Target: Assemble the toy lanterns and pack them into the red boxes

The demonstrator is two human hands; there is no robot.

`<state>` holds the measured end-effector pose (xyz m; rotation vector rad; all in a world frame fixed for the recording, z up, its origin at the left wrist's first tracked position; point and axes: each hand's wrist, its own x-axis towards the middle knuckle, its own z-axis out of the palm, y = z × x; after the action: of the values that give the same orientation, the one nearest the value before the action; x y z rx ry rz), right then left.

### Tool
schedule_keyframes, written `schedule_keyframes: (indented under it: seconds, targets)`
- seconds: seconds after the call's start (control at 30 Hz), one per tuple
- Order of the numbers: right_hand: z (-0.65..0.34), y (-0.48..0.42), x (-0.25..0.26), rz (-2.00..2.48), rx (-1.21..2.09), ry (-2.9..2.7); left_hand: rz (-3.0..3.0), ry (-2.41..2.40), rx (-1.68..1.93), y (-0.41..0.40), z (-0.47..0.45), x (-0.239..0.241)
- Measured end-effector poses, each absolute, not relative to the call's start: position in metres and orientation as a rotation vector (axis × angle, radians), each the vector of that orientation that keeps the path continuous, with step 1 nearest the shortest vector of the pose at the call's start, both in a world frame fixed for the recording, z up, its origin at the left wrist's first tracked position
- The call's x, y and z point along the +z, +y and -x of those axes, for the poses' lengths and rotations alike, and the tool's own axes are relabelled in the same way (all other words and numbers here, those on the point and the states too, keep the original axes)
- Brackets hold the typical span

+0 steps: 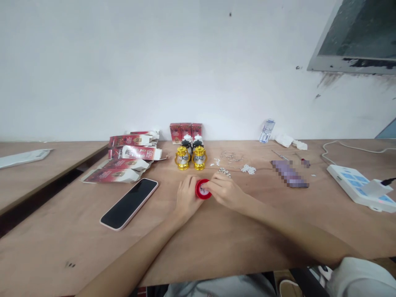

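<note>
My left hand [187,193] is closed around a red lantern [197,191], whose round underside faces up and shows a pale middle. The fingertips of my right hand [225,190] are bunched together and press into that pale middle; whatever they may pinch is hidden. Just beyond my hands stand two gold lanterns [182,158], with black lanterns [187,144] and white lanterns [198,138] lined up behind. Small round metal cells [225,172] and a heap of small white pieces [248,169] lie past my right hand.
Flattened red boxes [114,175] pile up at left, near a phone [130,204]. Three upright red boxes [185,130] stand by the wall. Rightward lie thin wire rings [231,156], a screwdriver [280,155], a blurred purple item [289,173], a bottle [267,131] and a power strip [355,185].
</note>
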<state>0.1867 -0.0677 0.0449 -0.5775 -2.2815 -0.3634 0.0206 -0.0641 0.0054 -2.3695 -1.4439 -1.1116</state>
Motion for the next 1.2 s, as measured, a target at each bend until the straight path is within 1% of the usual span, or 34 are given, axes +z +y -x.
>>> schedule_keyframes:
  seconds: [0.2,0.47,0.93,1.2]
  targets:
    - [-0.182,-0.065,0.043,0.687,-0.153,-2.203,2.346,-1.449,-1.122,-0.064,-0.022,0.006]
    - [-0.184,-0.065,0.046,0.753,-0.084,-2.224,2.350,-1.481,-1.106,-0.063,-0.022,0.005]
    - [-0.186,-0.070,0.043,0.669,-0.185,-2.156,2.364,-1.416,-1.113,-0.063,-0.021,0.003]
    - [-0.188,-0.071,0.037,0.661,-0.356,-2.180,2.370,-1.441,-1.090,-0.064,-0.021,0.007]
